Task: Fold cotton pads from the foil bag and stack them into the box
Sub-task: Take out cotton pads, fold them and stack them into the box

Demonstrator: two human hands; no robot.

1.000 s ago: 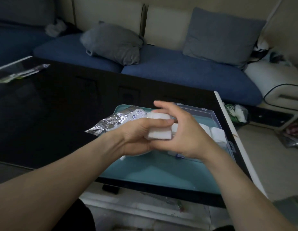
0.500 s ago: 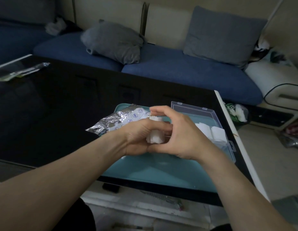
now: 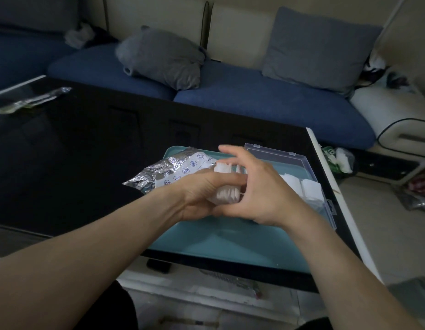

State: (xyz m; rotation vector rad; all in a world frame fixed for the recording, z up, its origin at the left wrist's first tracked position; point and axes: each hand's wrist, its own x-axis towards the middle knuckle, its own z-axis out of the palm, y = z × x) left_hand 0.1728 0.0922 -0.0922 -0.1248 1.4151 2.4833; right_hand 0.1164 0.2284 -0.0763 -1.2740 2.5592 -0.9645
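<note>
My left hand [image 3: 202,194] grips a white cotton pad [image 3: 227,194] with thumb and fingers curled round it, above the teal tray [image 3: 225,241]. My right hand [image 3: 261,186] curls round the same pad from the right, its index finger lifted and blurred. A crumpled foil bag [image 3: 168,171] lies behind my left hand at the tray's back left. The clear plastic box [image 3: 302,163] stands open at the tray's right, with white folded pads [image 3: 306,186] inside. Part of the box is hidden by my right hand.
The tray rests on a black glossy table [image 3: 87,151] near its right edge [image 3: 325,167]. A clear wrapper [image 3: 33,100] lies at the table's far left. A blue sofa with grey cushions [image 3: 164,58] stands beyond. Bags and a cable lie on the floor at right.
The pad went from a flat white face towards me to a narrow folded bundle between both hands. My right index finger has lifted off it.
</note>
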